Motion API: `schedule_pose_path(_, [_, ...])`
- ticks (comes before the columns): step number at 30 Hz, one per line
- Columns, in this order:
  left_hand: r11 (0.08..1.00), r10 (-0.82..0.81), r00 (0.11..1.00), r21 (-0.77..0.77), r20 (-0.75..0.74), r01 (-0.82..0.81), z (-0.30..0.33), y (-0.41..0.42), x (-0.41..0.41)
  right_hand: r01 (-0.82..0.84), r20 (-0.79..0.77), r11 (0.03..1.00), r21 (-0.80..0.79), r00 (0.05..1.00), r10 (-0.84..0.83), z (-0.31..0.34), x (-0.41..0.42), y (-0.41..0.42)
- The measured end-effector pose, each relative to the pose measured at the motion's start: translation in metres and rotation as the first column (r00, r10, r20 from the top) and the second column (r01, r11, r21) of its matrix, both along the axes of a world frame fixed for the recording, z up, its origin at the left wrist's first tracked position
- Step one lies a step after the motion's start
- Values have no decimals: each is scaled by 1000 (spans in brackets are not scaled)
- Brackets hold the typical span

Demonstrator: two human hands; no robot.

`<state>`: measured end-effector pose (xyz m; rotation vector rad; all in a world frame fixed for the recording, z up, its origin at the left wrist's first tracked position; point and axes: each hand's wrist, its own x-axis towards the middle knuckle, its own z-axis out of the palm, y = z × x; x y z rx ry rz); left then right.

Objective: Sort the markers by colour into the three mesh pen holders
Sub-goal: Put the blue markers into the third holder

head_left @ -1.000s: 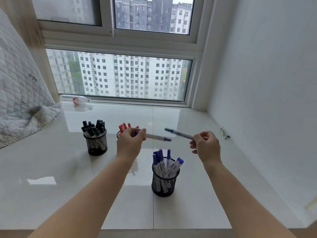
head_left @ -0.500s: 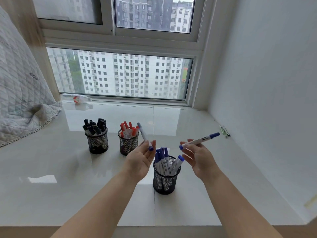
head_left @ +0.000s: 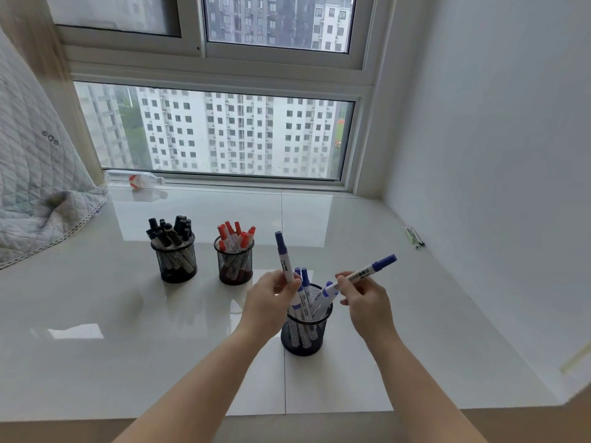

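Three black mesh holders stand on the white sill. The left holder has black markers, the middle holder has red markers, and the near holder has blue markers. My left hand grips a blue-capped marker almost upright, its lower end at the near holder's rim. My right hand grips a second blue marker, tilted up to the right, its lower end over the same holder.
A quilted blanket lies at the left. A plastic bottle lies on its side by the window frame. A few thin pens rest by the right wall. The sill's front edge runs below my forearms.
Both hands have come down and inward over the near holder. The left marker has turned upright, and the right marker's lower end has dropped toward the holder's mouth.
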<state>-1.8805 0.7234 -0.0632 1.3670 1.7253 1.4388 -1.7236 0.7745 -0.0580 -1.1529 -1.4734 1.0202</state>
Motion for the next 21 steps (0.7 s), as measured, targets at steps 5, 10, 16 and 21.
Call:
schedule_pose_path(5, [998,65,990,22,-126,-63,-10,-4,1,-6,220,1000,17,975,2,-14,-3,-7])
schedule_pose_path(10, [992,128,978,41,-167,-123,-13,-5,-2,55,159,998,30,986,-59,-21,-7,-10])
schedule_pose_path(16, [989,141,975,70,-171,-131,-14,-6,1,82,184,988,132,977,-106,-21,-9,-7])
schedule_pose_path(21, [984,127,945,155,-300,-83,-17,-8,0,3,280,973,229,957,-69,-23,-6,-9])
